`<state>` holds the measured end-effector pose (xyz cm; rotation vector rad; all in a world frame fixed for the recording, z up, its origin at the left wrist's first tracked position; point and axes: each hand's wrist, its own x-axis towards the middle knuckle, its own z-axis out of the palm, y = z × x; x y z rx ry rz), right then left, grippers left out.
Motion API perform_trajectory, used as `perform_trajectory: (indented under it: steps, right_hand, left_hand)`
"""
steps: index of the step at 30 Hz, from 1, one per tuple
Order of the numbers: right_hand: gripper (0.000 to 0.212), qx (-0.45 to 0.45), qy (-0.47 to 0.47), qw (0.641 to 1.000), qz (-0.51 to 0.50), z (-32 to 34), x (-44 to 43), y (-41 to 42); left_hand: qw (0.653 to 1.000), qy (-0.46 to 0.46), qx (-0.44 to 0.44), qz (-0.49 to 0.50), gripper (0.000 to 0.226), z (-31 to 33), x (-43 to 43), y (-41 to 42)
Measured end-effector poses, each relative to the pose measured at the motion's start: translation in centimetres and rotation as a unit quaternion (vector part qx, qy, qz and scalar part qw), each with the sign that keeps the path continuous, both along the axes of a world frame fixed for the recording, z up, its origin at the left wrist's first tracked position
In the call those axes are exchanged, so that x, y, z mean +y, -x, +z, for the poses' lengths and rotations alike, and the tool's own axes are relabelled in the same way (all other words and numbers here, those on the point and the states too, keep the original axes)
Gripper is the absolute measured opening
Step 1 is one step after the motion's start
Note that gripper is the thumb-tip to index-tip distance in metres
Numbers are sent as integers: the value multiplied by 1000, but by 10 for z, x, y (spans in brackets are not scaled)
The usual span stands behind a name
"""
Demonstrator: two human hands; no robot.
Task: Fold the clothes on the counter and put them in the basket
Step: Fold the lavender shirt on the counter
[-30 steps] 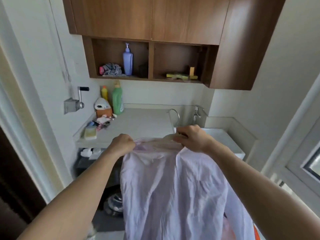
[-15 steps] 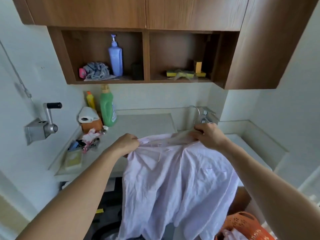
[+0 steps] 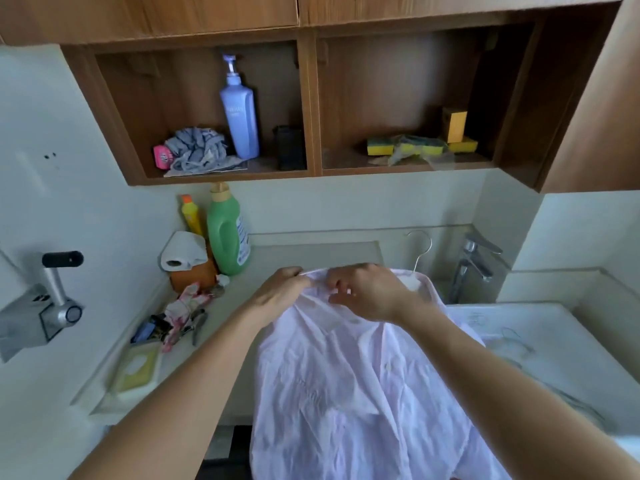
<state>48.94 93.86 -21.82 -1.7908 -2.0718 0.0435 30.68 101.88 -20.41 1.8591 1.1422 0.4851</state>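
Now both hands rest at the collar of the shirt (image 3: 346, 386): left hand (image 3: 277, 296) pinching it, right hand (image 3: 370, 292) loosely spread on it. Shirt lies across the bench (image 3: 242, 341), hem hanging over the edge.

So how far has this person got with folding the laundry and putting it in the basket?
Barely started, by the look of it. The pale pink shirt is spread on the counter with its lower part hanging over the front edge, not yet folded, and a wire hanger shows at its collar. The left hand and right hand rest at the collar. Folding is left; no basket is in view.
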Motion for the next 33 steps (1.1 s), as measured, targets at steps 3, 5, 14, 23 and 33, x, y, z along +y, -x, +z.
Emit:
perform_trajectory:
  steps: [3,5,14,23,33]
  right_hand:
    - [13,7,-31,999,-11,-11,27,-1]
    - [31,31,-43,999,-14,-16,42,-4]
    - [38,38,42,997,-56,-30,67,-9]
    - [35,83,10,994,-76,-33,38,-38]
    - [23,266,-117,945,-148,-1,7,-71]
  left_hand:
    - [1000,-13,-4,-15,45,-10,25,0]
    - [999,-49,-22,-6,40,-14,41,0]
    - [994,-93,21,52,37,-30,85,0]
    - [980,157,-119,31,23,-45,92,-22]
    - [947,291,-132,-31,22,-68,62,-40]
